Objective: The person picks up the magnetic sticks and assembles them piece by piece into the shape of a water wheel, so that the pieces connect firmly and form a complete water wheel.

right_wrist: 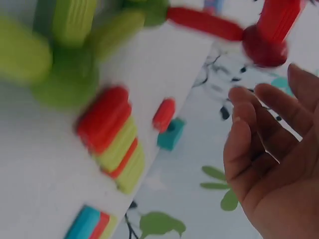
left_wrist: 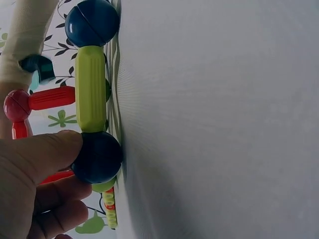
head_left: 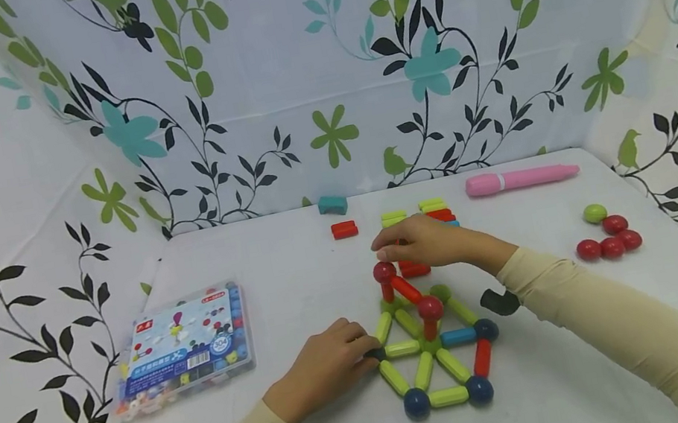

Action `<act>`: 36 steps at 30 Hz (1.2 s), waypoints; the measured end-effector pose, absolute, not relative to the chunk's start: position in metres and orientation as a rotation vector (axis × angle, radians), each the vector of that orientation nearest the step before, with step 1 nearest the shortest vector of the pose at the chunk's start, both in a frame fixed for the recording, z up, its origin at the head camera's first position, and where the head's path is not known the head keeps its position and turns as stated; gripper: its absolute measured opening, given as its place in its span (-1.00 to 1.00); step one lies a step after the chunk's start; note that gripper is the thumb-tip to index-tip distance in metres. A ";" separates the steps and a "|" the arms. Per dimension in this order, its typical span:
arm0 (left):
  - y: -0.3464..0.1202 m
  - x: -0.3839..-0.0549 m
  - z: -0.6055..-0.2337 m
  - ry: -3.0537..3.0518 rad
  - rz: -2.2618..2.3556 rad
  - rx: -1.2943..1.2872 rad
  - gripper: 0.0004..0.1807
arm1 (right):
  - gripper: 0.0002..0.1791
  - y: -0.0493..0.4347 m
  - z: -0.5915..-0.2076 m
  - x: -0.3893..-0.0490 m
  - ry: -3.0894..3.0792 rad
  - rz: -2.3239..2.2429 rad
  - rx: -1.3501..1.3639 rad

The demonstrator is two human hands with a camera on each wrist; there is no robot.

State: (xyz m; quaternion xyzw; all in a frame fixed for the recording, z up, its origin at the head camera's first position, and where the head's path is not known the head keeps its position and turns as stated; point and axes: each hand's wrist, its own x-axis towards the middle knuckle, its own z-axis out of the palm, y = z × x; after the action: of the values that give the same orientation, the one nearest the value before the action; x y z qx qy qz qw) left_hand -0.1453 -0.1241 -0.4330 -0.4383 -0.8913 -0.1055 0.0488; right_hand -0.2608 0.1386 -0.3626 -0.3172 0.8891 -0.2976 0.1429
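A magnetic stick-and-ball structure [head_left: 449, 396] lies on the table. Its flat base has lime, blue and red rods between dark blue and green balls. Two upright red rods carry red balls, joined by a slanting red rod [head_left: 407, 290]. With thumb and fingers, my left hand [head_left: 322, 367] pinches the dark blue ball [left_wrist: 97, 158] at the base's left corner. My right hand [head_left: 422, 242] is just above and behind the rear red ball [head_left: 384, 272]. In the right wrist view its loosely bent fingers are apart from that red ball [right_wrist: 264, 47] and hold nothing.
Behind the structure lie loose red rods [head_left: 416, 269], lime rods [head_left: 393, 218] and a teal block [head_left: 333, 205]. A pink pen-like object [head_left: 522, 178] is at the back right, with several loose red balls [head_left: 612, 248] nearer. A plastic kit box [head_left: 181, 341] sits left.
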 end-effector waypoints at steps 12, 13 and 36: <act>-0.122 -0.140 -0.432 -2.755 -0.329 -1.302 -0.76 | -0.62 0.077 -0.396 -0.352 2.813 -0.042 -1.101; -0.122 -0.140 -0.433 -2.755 -0.317 -1.298 -0.77 | -0.64 0.071 -0.399 -0.356 2.812 -0.002 -1.118; -0.121 -0.140 -0.433 -2.745 -0.231 -1.269 -0.77 | -0.72 0.045 -0.418 -0.367 2.765 -0.026 -0.840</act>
State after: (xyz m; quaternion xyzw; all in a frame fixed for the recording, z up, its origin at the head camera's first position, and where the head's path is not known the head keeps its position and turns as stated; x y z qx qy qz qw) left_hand -0.1396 -0.1206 -0.4327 -0.4179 -0.9037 -0.0760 0.0543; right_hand -0.3668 0.0454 -0.4176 -0.2884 0.9492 -0.0090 0.1258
